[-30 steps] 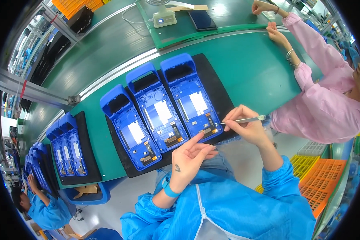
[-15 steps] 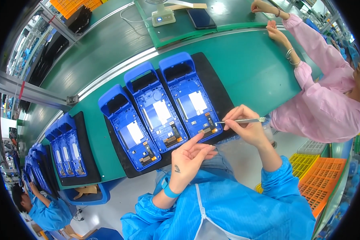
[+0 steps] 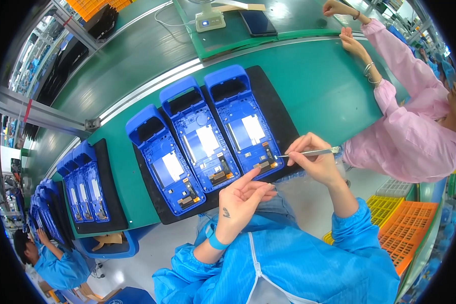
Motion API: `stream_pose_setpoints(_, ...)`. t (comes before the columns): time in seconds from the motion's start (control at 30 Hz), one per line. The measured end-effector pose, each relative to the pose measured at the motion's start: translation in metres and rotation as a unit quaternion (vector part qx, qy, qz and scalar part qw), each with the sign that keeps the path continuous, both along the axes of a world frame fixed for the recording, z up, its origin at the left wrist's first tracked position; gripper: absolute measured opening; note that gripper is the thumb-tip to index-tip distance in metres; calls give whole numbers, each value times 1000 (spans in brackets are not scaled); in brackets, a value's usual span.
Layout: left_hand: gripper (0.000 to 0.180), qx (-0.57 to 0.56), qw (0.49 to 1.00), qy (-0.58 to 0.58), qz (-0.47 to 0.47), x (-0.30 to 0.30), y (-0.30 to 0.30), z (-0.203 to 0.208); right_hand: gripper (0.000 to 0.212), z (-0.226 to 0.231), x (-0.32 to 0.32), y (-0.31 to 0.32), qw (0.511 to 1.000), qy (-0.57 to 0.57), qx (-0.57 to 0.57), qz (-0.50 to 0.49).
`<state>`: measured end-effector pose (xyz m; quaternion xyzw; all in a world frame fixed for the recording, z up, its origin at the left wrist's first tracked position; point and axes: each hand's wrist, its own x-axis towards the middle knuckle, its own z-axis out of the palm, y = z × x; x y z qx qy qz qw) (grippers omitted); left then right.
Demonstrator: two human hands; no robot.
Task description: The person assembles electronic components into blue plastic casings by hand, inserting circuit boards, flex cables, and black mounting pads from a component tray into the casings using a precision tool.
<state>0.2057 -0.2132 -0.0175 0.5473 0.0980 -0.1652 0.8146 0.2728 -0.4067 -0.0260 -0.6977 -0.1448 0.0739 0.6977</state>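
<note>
Three blue plastic device housings lie side by side on a black mat (image 3: 287,114); each shows a white rectangle and small circuit parts near its lower end. My right hand (image 3: 315,158) pinches metal tweezers (image 3: 316,152), whose tip is at the lower right corner of the right housing (image 3: 238,109). My left hand (image 3: 240,202) is half spread, its index finger stretched to the lower edge of that housing, beside a brown flex part (image 3: 263,166). Whether the fingertip touches it I cannot tell. The middle housing (image 3: 191,116) and the left housing (image 3: 175,191) lie untouched by my hands.
More blue housings (image 3: 88,175) sit on another black mat at the left. Past the metal rail are a small white device (image 3: 210,23) and a dark phone (image 3: 258,24). A person in pink (image 3: 395,131) works at the right, another in blue (image 3: 61,266) at the left. Orange crates (image 3: 405,228) stand lower right.
The whole view has shifted slightly. My hands hold nearly the same pose, with the tweezers still at the right housing's lower corner.
</note>
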Motion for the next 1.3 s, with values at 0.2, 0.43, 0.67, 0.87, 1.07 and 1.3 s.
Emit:
stream_pose_setpoints(0.2,41,-4,1000,3,0,-1,-1,1,11,1,-1,-1,1000,1,-8,0)
stream_pose_setpoints(0.43,40,-16,1000,-11,-7,-1,-3,-1,11,0,-1,-10,999,10,38,3)
stream_pose_setpoints(0.67,28,-53,997,-46,12,-6,12,-4,13,18,-23,25,993,25,57,105)
stream_pose_setpoints(0.87,22,-106,977,10,184,-47,95,7,27,50,-5,71,1000,-6,-2,27)
stream_pose_setpoints(1.07,17,-137,900,6,414,-108,177,9,23,42,-20,239,793,-426,-314,301)
stream_pose_setpoints(1.3,14,-213,809,-69,543,-174,283,-26,14,4,3,256,730,-472,-433,239)
